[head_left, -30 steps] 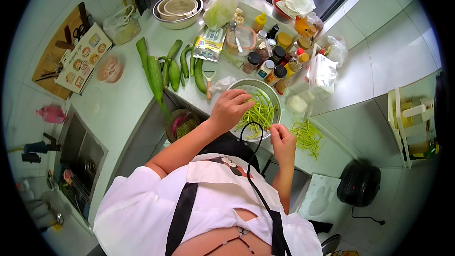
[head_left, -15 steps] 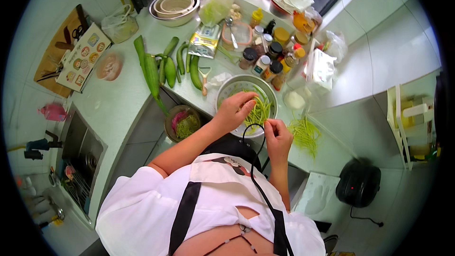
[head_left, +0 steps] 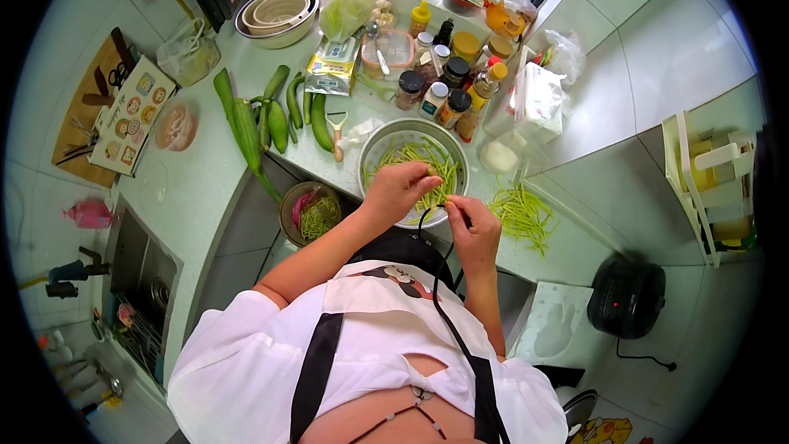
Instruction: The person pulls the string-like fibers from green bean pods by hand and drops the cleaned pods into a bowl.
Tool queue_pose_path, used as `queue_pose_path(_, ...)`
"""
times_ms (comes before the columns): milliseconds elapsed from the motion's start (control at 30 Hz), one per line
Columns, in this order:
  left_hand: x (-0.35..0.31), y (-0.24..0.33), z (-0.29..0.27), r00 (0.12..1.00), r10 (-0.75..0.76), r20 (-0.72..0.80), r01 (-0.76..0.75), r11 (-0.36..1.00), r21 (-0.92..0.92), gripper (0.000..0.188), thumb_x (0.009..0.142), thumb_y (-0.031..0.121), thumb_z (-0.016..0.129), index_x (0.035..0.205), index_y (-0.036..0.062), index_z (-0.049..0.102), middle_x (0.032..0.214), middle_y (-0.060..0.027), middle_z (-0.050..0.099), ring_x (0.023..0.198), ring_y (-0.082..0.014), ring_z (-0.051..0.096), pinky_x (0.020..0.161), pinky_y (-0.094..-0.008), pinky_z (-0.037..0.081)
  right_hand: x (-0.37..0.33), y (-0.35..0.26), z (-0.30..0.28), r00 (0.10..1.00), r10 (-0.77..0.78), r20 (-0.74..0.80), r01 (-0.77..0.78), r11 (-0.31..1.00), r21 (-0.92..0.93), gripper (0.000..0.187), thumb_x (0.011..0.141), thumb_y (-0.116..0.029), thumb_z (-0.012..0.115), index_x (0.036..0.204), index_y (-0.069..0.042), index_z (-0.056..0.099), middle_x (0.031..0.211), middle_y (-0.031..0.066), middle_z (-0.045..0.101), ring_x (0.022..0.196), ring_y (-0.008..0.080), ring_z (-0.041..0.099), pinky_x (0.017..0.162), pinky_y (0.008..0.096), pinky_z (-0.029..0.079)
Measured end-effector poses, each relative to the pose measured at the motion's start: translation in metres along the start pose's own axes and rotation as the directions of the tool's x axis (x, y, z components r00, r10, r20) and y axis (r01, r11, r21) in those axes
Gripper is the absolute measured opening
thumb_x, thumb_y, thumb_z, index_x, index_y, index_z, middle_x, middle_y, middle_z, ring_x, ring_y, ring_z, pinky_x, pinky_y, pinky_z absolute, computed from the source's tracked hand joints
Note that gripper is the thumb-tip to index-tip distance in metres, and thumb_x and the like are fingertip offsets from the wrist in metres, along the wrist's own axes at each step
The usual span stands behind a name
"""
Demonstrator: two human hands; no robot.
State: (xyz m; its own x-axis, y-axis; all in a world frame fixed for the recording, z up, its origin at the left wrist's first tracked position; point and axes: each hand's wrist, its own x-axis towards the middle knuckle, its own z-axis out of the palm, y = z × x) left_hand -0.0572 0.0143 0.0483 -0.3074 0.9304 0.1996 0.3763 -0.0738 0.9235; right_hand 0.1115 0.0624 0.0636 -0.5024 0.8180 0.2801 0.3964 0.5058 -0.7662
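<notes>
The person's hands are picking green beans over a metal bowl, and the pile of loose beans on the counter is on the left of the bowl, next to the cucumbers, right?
Not quite. The head view shows the left hand and right hand working green beans over the metal bowl, but the pile of loose beans lies to the right of the bowl. The cucumbers are on the bowl's left.

The person wears a white short-sleeved shirt under a black apron, whose broad black straps run down both sides of the chest. A small cartoon print sits near the apron's top edge. The forearms are bare, and both the left hand and right hand are ungloved.
</notes>
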Motion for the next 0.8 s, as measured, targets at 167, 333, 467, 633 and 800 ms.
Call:
queue_pose_path(167, 0.001, -0.002, 0.008, 0.998, 0.063, -0.02, -0.061, 0.993, 0.101, 0.022, 0.084, 0.018, 0.064, 0.077, -0.0016, 0.057, 0.064, -0.0136, 0.051, 0.057, -0.0261, 0.048, 0.055, -0.0329, 0.041, -0.002, 0.004, -0.001, 0.999, -0.031, -0.021, 0.03, 0.999, -0.042, 0.01, 0.081, -0.012, 0.065, 0.089, -0.006, 0.066, 0.076, 0.0107, 0.064, 0.062, 0.0233, 0.062, 0.057, 0.031, 0.048)
queue_pose_path(333, 0.001, -0.001, 0.01, 0.993, 0.119, -0.013, -0.111, 0.957, 0.269, 0.021, 0.085, 0.02, 0.06, 0.077, 0.0022, 0.053, 0.071, -0.0141, 0.053, 0.067, -0.0322, 0.054, 0.059, -0.0394, 0.044, -0.004, 0.011, 0.0, 0.997, 0.055, -0.057, -0.061, 0.993, -0.098, 0.01, 0.083, -0.014, 0.063, 0.089, -0.006, 0.065, 0.069, 0.0113, 0.062, 0.058, 0.0246, 0.061, 0.054, 0.0326, 0.047)
queue_pose_path(467, -0.002, -0.007, 0.017, 0.963, 0.268, -0.033, -0.242, 0.909, 0.34, 0.015, 0.087, 0.019, 0.057, 0.082, 0.0043, 0.052, 0.078, -0.0119, 0.056, 0.076, -0.0318, 0.057, 0.063, -0.0416, 0.046, -0.002, 0.014, -0.004, 0.989, 0.121, -0.087, -0.127, 0.989, -0.071, 0.011, 0.084, -0.016, 0.062, 0.089, -0.006, 0.064, 0.066, 0.0119, 0.062, 0.057, 0.0252, 0.061, 0.054, 0.033, 0.046)
queue_pose_path(633, -0.006, -0.008, 0.014, 0.962, 0.268, 0.05, -0.266, 0.881, 0.391, 0.012, 0.085, 0.013, 0.057, 0.084, 0.0022, 0.051, 0.079, -0.0131, 0.055, 0.079, -0.033, 0.055, 0.068, -0.0411, 0.046, -0.003, 0.013, -0.003, 0.997, 0.046, -0.065, -0.051, 0.996, -0.071, 0.011, 0.084, -0.016, 0.063, 0.088, -0.006, 0.063, 0.065, 0.012, 0.061, 0.056, 0.0246, 0.06, 0.053, 0.0329, 0.046)
queue_pose_path(800, -0.012, -0.008, 0.01, 0.957, 0.261, 0.127, -0.289, 0.829, 0.478, 0.011, 0.082, 0.012, 0.059, 0.082, 0.0037, 0.052, 0.077, -0.0107, 0.054, 0.078, -0.0304, 0.056, 0.067, -0.0397, 0.046, -0.004, 0.011, 0.0, 0.996, 0.077, -0.039, -0.077, 0.997, 0.004, 0.011, 0.084, -0.015, 0.063, 0.089, -0.005, 0.063, 0.065, 0.0119, 0.06, 0.054, 0.0218, 0.058, 0.053, 0.0312, 0.045)
